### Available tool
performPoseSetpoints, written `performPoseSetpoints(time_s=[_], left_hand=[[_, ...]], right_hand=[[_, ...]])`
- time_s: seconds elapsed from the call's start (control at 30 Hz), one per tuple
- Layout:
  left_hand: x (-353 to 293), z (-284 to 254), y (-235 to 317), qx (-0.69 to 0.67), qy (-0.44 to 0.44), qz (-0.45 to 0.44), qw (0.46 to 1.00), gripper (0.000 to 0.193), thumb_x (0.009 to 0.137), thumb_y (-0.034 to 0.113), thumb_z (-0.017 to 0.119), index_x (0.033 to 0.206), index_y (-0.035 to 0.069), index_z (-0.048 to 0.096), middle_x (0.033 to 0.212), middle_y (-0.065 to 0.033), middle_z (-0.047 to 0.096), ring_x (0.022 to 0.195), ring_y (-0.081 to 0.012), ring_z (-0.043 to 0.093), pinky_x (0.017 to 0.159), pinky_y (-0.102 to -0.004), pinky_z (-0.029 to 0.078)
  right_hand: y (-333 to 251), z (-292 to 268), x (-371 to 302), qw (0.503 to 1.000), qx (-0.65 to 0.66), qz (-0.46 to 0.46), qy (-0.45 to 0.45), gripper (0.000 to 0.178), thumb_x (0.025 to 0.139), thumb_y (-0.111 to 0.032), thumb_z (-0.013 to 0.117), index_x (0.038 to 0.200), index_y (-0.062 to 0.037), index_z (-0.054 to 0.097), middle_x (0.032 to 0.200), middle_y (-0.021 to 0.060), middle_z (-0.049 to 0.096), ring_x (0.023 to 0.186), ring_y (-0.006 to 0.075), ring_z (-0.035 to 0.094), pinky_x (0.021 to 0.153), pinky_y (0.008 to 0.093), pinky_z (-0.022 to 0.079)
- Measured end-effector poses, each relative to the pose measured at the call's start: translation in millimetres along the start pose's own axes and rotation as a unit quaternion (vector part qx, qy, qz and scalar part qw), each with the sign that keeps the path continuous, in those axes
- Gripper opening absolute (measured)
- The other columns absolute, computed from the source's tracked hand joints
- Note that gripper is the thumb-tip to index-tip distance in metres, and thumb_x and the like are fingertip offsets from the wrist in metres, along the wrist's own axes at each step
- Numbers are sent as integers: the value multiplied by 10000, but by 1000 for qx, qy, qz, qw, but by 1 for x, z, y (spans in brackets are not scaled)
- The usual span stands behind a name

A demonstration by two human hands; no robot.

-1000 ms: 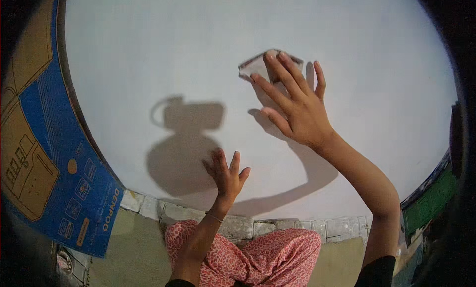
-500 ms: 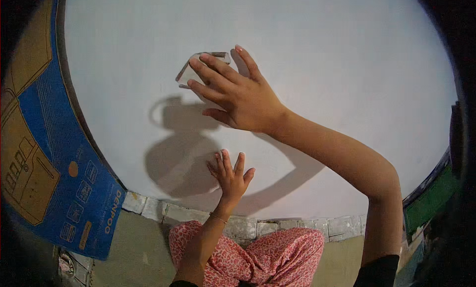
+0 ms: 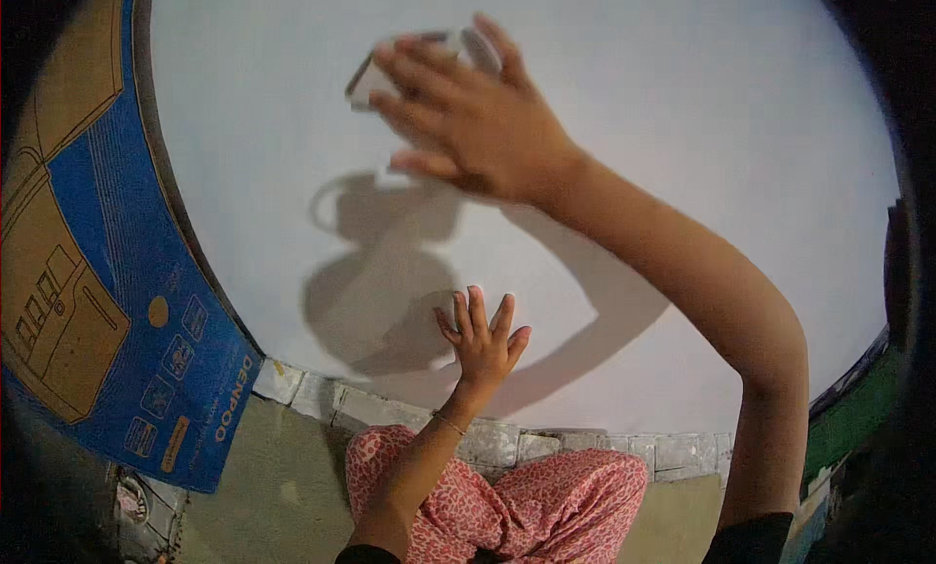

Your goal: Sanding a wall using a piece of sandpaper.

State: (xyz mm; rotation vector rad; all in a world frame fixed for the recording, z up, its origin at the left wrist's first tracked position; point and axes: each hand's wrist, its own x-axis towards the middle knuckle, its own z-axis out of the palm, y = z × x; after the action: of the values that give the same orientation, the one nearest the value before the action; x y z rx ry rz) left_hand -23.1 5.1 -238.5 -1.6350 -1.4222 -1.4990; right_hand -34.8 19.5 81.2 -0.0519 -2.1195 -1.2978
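Observation:
My right hand lies over a thin, pale rectangular piece with dark edges, pressing it against a broad white surface. Its fingers are stretched across the piece and blurred by motion, so part of the piece is hidden; whether it is clear plastic, glass or something else I cannot tell. Lower down, near the surface's bottom edge, my left hand is open with fingers spread, against the white surface and holding nothing. A thin bracelet circles the left wrist.
At the left stands a blue and brown printed cardboard box. Whitish bricks line the surface's lower edge. My knees in pink patterned trousers are just below. Something green is at the right rim. Shadows of my head and arm fall on the surface.
My right hand has moved upward along the white surface, and the pale piece has gone with it. The left hand keeps its spread pose; the whole view has shifted slightly.

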Motion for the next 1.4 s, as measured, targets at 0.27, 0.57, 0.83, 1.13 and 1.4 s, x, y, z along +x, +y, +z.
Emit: performPoseSetpoints(time_s=[0.27,0.57,0.83,1.13,1.4], left_hand=[[-13,12,1,11,-18,-2,1000,659,872,452,581,1418,152,367,1484,-272,174,1343,-487,171,981,-719,126],[0,7,3,-4,-25,-12,1000,598,894,528,496,1336,126,462,1348,-300,355,1311,-493,243,995,-718,118],[-2,18,-7,95,27,88,991,680,899,528,463,1482,238,267,1454,-302,272,1350,-462,228,1026,-686,178],[-12,17,4,-114,-11,-55,992,616,885,459,554,1430,243,366,1426,-251,332,1306,-458,309,1033,-622,255],[-17,15,-3,-17,29,14,999,486,916,375,542,1362,191,480,1476,-249,273,1363,-444,239,1068,-640,149]], right_hand=[[-77,44,-70,957,249,-45,-144,557,790,-517,606,1183,-122,613,1322,76,524,1331,236,383,1187,511,42],[-106,68,-20,979,73,-79,-172,603,793,-561,583,1240,-156,585,1440,58,398,1387,195,272,1176,507,60],[-206,126,-37,974,40,-79,-207,710,824,-626,515,1361,-163,465,1485,83,331,1411,222,219,1170,512,67],[-143,38,-96,917,-13,-217,-333,730,845,-670,408,1415,-214,398,1504,-30,312,1401,155,223,1170,487,94],[-34,-42,-80,968,-6,29,-251,562,926,-573,380,1390,-260,429,1532,11,267,1389,167,277,1142,536,92]])
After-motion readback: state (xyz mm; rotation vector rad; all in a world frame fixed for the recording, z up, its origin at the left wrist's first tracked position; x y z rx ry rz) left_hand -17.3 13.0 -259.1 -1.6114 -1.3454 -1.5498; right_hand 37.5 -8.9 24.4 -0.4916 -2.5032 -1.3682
